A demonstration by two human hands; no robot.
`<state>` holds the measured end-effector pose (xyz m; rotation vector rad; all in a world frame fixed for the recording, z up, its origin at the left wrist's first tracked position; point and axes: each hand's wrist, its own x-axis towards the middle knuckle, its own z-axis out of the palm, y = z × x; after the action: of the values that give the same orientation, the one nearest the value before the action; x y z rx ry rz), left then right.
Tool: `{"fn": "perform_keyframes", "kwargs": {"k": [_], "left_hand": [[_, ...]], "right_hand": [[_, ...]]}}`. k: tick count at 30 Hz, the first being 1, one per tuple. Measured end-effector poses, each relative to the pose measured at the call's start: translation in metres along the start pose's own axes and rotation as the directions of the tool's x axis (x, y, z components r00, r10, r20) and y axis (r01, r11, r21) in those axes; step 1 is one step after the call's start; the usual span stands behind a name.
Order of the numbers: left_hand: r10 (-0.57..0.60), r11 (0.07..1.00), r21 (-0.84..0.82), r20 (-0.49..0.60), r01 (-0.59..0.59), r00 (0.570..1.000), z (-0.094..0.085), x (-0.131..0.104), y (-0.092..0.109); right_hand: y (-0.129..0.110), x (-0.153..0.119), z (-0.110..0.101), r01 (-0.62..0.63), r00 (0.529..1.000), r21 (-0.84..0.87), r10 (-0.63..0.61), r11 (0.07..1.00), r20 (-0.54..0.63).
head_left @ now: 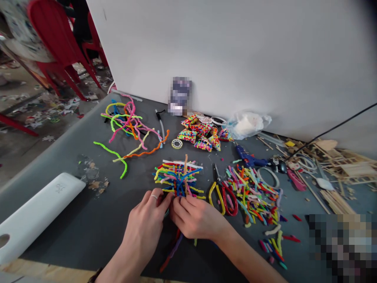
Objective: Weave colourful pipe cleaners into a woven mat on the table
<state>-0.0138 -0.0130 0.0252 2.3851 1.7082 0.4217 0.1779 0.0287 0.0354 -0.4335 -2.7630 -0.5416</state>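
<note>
A woven mat of coloured pipe cleaners [176, 175] lies on the dark grey table in front of me. My left hand [149, 214] is at its near edge, with a ring on one finger and the fingertips pinched together. Right beside it, my right hand [196, 216] bends its fingers over the same edge. Both hands hide the exact spot they grip. Loose ends of red and purple pipe cleaners [173, 253] stick out below the hands. Yellow-handled pliers [217, 192] and red-handled scissors [231, 198] lie just right of the mat.
Cut pipe cleaner pieces [253, 192] are heaped at right, near a blue glue gun [250, 157]. Small woven pouches [203, 135] sit at the back. Long pipe cleaners [132, 125] are tangled back left. A white handheld device [44, 216] lies left. Wooden sticks [338, 200] clutter the far right.
</note>
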Motion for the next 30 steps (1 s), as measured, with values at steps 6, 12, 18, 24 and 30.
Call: {"fn": "perform_keyframes", "kwargs": {"k": [6,12,18,24,30], "left_hand": [[0.103,0.989,0.114,-0.054,-0.096,0.993,-0.003,0.001,0.000],[0.195,0.962,0.177,0.095,-0.209,0.976,-0.013,0.009,-0.007],[0.094,0.995,0.015,0.304,-0.104,0.948,-0.033,0.019,-0.025],[0.074,0.997,0.002,0.187,-0.075,0.980,-0.026,0.014,-0.029],[0.103,0.992,0.067,0.087,-0.109,0.991,-0.018,0.006,-0.021]], "right_hand": [[0.003,0.000,0.004,-0.040,0.999,0.067,0.041,0.997,-0.012],[0.009,-0.003,0.009,-0.163,0.987,0.119,0.164,0.979,0.000],[0.009,-0.002,0.014,-0.463,0.883,0.348,0.459,0.815,0.099],[0.011,0.009,0.007,-0.737,0.629,0.551,0.696,0.392,0.347],[0.012,0.019,0.009,-0.782,0.568,0.513,0.742,0.352,0.356]]}}
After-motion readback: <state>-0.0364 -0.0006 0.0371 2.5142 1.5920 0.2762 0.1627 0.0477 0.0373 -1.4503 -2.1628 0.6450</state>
